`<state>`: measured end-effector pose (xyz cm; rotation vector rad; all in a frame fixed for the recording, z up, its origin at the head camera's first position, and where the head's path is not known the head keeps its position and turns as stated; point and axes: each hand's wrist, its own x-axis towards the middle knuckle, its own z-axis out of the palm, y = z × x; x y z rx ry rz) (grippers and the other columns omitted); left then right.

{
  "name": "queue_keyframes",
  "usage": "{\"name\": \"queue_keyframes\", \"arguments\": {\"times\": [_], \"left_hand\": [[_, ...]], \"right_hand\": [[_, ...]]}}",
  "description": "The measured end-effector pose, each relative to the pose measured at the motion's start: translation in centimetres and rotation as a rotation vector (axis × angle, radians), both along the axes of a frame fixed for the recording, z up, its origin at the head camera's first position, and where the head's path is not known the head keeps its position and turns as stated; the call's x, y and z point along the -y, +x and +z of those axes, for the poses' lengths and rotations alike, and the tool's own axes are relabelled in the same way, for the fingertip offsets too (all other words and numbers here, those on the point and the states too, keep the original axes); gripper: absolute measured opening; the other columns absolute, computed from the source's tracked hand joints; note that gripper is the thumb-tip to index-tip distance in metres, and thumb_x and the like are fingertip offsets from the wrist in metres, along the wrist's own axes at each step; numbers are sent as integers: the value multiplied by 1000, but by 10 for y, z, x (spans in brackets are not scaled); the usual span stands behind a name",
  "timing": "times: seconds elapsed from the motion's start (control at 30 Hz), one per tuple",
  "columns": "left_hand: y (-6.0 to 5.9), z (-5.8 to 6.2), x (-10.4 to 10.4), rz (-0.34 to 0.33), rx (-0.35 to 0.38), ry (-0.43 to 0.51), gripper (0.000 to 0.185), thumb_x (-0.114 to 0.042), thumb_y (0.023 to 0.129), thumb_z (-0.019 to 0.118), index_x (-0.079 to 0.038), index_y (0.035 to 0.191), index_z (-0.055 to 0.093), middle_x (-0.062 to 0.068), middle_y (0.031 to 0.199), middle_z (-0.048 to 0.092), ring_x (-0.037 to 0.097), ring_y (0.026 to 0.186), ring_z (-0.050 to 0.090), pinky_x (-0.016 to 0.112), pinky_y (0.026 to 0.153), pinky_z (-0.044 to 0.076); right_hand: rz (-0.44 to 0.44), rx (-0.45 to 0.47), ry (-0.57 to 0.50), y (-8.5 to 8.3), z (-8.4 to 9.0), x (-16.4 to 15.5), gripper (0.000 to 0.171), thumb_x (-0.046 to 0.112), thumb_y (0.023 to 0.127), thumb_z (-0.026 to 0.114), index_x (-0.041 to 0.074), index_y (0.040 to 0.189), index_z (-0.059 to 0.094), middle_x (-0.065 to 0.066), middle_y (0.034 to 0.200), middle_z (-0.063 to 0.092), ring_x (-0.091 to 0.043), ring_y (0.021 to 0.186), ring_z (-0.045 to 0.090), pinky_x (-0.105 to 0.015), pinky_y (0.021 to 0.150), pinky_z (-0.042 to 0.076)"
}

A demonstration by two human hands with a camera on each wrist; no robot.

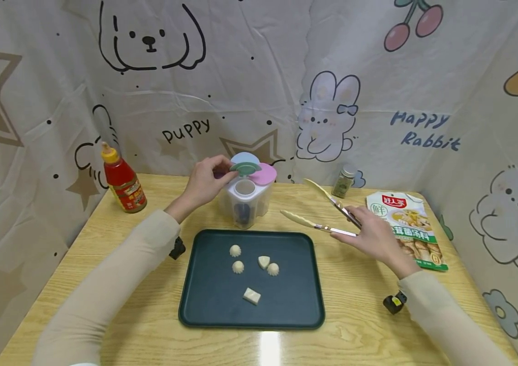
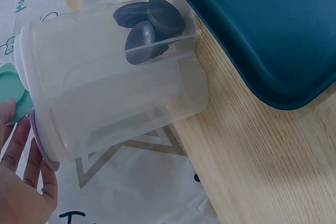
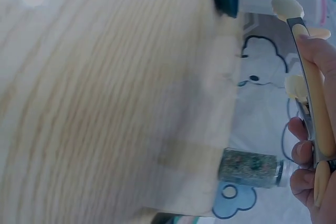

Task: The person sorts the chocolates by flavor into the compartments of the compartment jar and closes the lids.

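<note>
A clear container (image 2: pixel 94 77) with several coloured lids stands behind the tray. My left hand (image 1: pixel 206 179) pinches its green lid (image 1: pixel 246 168), which is lifted above a round opening. Dark oval pieces (image 2: pixel 140 41) lie at the bottom of one compartment. My right hand (image 1: pixel 373 236) grips a pair of tongs (image 1: pixel 299 219) with cream-coloured tips. Their two arms are spread apart, pointing toward the container, with nothing between the tips. On the dark tray (image 1: pixel 213 312) are several small cream-coloured pieces, among them a block (image 1: pixel 251 296) and a ridged dome (image 1: pixel 238 267).
A red sauce bottle (image 1: pixel 126 184) with a yellow cap stands at the back left. At the back right is a small spice jar (image 1: pixel 343 183). A food packet (image 1: pixel 412 221) lies at the right, partly behind my right hand. A printed cloth hangs behind the table.
</note>
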<state>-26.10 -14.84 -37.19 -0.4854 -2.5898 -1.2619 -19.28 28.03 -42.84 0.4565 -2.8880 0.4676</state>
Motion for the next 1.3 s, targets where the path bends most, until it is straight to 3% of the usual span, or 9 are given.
{"name": "queue_keyframes", "arguments": {"times": [0.23,0.57,0.77,0.97,1.17,1.3], "left_hand": [[0,-1,0,-3,-7,3,19,-19,100,74,-6,113,69,14,110,72,27,99,66,43,92,60],[0,-1,0,3,-10,0,19,-19,100,74,-7,114,69,14,110,72,27,99,67,43,92,61],[0,-2,0,2,-8,0,19,-18,100,74,-7,114,69,14,111,72,27,99,66,43,92,60],[0,-1,-1,0,-13,-4,19,-19,100,74,-7,114,69,13,110,72,27,98,66,42,90,60],[0,0,-1,0,-16,-6,19,-20,100,74,-6,113,70,14,109,72,27,98,66,41,89,59],[0,0,0,2,-14,-6,19,-20,100,74,-6,112,70,13,108,72,26,97,66,39,87,58]], "right_hand": [[-20,77,24,-21,-12,-1,83,65,87,78,5,142,61,-15,115,68,-32,94,66,-49,73,53],[-10,72,61,-36,-27,-1,82,65,87,77,6,141,62,-17,116,69,-32,93,68,-49,70,54],[-19,106,80,-39,-32,-3,86,71,89,71,4,142,61,-19,122,68,-36,101,70,-53,76,57],[-10,128,141,-38,-34,-4,88,72,89,69,1,142,61,-22,122,68,-37,96,70,-47,68,56],[-2,122,163,-36,-34,-4,88,69,87,73,1,141,62,-24,127,68,-41,102,71,-52,73,59],[-1,134,162,-36,-37,-5,89,70,88,73,1,143,61,-22,124,68,-37,97,70,-49,69,57]]}}
